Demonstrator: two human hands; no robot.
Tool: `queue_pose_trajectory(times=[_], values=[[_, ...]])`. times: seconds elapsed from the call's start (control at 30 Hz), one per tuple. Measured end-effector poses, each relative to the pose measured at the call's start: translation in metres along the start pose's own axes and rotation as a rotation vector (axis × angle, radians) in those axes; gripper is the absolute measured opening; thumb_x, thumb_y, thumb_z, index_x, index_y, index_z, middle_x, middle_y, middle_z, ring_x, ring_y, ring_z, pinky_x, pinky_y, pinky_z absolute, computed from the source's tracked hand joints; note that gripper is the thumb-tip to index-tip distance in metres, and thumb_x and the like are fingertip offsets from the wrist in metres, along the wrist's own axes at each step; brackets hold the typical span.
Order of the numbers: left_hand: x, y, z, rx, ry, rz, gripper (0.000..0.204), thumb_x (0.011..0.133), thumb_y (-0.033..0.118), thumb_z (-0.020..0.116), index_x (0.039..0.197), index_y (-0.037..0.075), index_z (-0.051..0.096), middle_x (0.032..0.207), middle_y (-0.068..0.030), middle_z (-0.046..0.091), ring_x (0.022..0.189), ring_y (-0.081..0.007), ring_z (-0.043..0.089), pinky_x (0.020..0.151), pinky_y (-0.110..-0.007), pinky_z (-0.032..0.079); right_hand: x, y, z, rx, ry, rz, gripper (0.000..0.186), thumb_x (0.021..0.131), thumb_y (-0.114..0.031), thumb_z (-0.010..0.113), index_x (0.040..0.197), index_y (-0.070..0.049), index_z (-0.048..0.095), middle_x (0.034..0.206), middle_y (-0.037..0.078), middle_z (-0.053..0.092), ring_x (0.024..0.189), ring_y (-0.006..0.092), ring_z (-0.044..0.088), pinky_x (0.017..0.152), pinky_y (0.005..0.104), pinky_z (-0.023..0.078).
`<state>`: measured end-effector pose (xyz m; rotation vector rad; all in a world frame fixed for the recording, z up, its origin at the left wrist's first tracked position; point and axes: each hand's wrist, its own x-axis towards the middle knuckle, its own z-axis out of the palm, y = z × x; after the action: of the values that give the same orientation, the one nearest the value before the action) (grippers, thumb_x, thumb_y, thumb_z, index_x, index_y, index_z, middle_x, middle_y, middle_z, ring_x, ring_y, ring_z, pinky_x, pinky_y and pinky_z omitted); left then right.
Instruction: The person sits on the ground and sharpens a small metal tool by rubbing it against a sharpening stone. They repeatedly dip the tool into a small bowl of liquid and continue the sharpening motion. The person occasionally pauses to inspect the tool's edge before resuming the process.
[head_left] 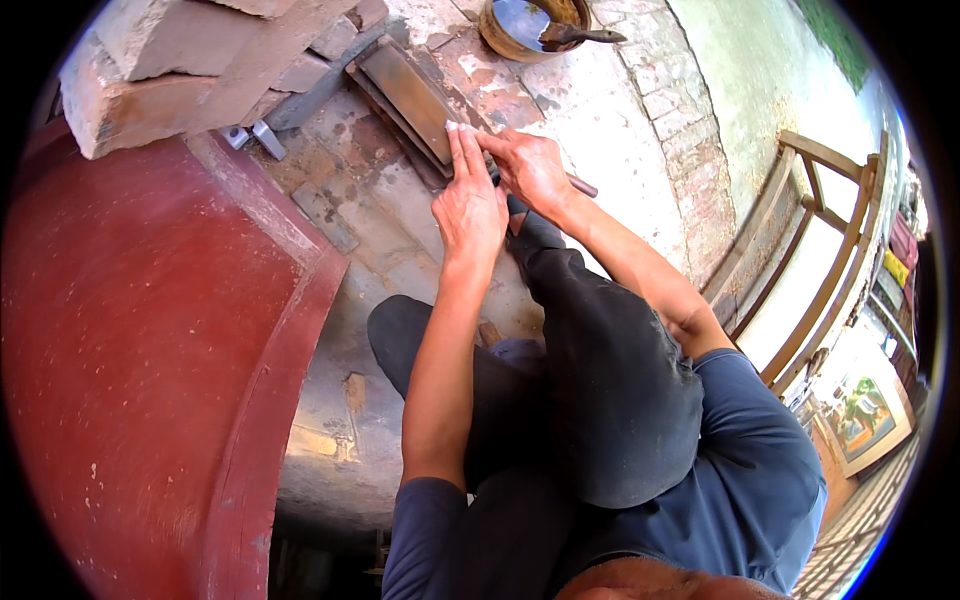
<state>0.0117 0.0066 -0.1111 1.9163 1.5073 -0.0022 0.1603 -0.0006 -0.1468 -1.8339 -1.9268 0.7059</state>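
A long brown sharpening stone (405, 95) lies in a dark wooden holder on the stone floor. My left hand (468, 205) presses its straight fingers flat on a dark blade at the stone's near end; the blade is mostly hidden under both hands. Just to the right, my right hand (535, 168) is closed around the tool's handle (583, 187), which sticks out to the right. My knees in dark trousers (600, 370) are bent up beneath my arms.
A round bowl (505, 38) of dark liquid with a brush in it stands beyond the stone. Stacked bricks (170, 70) and a small metal piece (255, 135) lie upper left. A red painted curved surface (140, 340) fills the left. A wooden chair (820, 250) stands right.
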Motion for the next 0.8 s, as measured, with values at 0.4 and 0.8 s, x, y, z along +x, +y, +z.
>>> queue_pose_trajectory(times=[0.4,0.8], values=[[-0.004,0.007,-0.005,0.021,-0.082,-0.051,0.113,0.085,0.022,0.084,0.173,0.006,0.015,0.179,-0.0124,0.027,0.101,-0.0394,0.077,0.077,-0.047,0.061,-0.010,0.002,-0.011,0.075,-0.068,0.071,0.064,0.080,-0.007,0.068,0.142,-0.024,0.072,0.079,0.009,0.069,0.075,0.0328,0.071,0.066,0.0468,0.056],[-0.027,0.015,0.002,-0.072,-0.120,0.001,0.114,0.084,0.020,0.084,0.173,0.004,0.014,0.180,-0.0143,0.025,0.094,-0.0392,0.077,0.075,-0.045,0.061,-0.031,0.005,-0.012,-0.043,-0.025,0.019,0.067,0.078,-0.006,0.070,0.142,-0.025,0.073,0.078,0.007,0.068,0.072,0.0308,0.071,0.065,0.0442,0.057]])
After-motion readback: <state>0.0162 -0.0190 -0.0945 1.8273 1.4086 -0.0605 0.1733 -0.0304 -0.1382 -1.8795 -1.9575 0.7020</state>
